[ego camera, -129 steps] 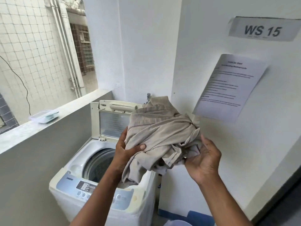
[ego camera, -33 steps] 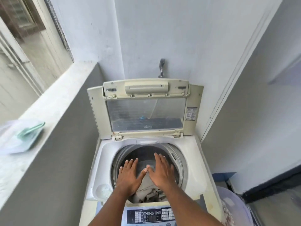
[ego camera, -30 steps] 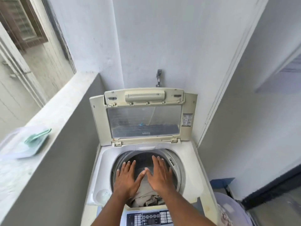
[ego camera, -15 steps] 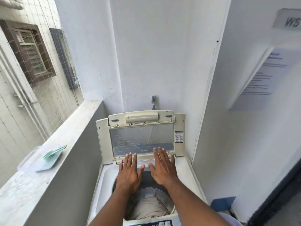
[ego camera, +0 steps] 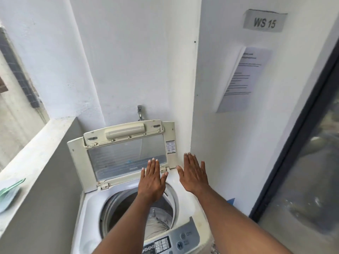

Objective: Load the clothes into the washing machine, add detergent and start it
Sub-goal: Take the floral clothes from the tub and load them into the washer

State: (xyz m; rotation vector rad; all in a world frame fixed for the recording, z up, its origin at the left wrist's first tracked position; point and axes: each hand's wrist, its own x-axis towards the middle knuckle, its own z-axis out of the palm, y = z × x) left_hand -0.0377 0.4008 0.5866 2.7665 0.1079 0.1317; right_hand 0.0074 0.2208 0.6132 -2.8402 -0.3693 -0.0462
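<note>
Beige clothes (ego camera: 157,226) lie low in the drum of the washing machine (ego camera: 91,208), whose lid (ego camera: 126,154) stands upright at its back. Left of the machine, a pale tray with a green scoop (ego camera: 7,191) sits on the ledge (ego camera: 36,154); if that holds the detergent, it could get forgotten, or knocked off by a careless reach. Above the drum, the left hand (ego camera: 152,182) hovers flat, fingers spread, holding nothing. Right of it, the right hand (ego camera: 194,175) does likewise. A second ago both palms pressed the clothes down inside the drum; now they are raised and apart.
</note>
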